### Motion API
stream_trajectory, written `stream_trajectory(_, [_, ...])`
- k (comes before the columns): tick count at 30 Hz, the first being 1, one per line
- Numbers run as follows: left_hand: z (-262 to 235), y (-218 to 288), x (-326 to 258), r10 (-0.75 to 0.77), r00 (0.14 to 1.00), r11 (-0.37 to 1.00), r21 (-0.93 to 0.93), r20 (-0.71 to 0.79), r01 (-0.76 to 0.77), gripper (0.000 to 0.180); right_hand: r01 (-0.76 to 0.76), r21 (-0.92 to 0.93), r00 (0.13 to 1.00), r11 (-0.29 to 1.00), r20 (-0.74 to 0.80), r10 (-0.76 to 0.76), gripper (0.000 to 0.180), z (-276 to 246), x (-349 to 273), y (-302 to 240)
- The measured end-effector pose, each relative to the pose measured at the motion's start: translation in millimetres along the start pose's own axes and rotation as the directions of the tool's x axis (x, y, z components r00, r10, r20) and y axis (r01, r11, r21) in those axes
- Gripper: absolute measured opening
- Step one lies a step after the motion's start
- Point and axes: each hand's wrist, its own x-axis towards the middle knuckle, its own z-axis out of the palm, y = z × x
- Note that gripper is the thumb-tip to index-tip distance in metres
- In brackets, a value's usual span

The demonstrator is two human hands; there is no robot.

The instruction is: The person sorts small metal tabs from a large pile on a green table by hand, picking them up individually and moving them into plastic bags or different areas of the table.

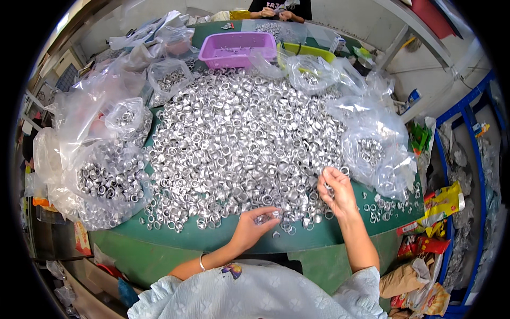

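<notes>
the left hand [249, 227] curls over some metal rings [264, 217], so how many it grips is hidden. the right hand [336, 191] covers the small piece in its fingertips. rings inside the clear bags [109, 175] blur behind plastic. a second person [280, 10] at the table's far end is cut off by the top edge, only hands showing. the purple tray [236, 49] holds things too small to tell.
</notes>
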Motion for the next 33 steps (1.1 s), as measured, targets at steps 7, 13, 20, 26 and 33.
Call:
stream_trajectory(7, [-10,-12,12,0.054,0.998,0.998,-0.025,-0.03,-0.055,0.027,0.26,-0.03,0.951,0.965,-0.165,-0.261,0.011,12,159,-82])
stream_trajectory(13, [-36,-14,12,0.108,0.988,0.988,-0.099,-0.11,-0.119,0.027,0.225,-0.176,0.965,0.958,-0.1,-0.244,0.016,47,143,-39])
stream_trajectory(20, [-103,-24,6,0.199,0.917,0.977,-0.001,-0.346,-0.213,0.029,0.114,-0.222,0.982,0.968,0.173,-0.075,0.019,19,32,2])
stream_trajectory(26, [-193,7,9,-0.062,0.84,0.894,-0.405,-0.54,-0.194,0.019,0.052,-0.296,0.993,0.954,0.12,-0.016,0.019,5,-7,26])
stream_trajectory(33, [-315,66,77,0.029,0.755,0.578,-0.606,-0.655,-0.547,0.023,0.084,-0.31,0.994,0.947,0.099,-0.055,0.021,19,-31,30])
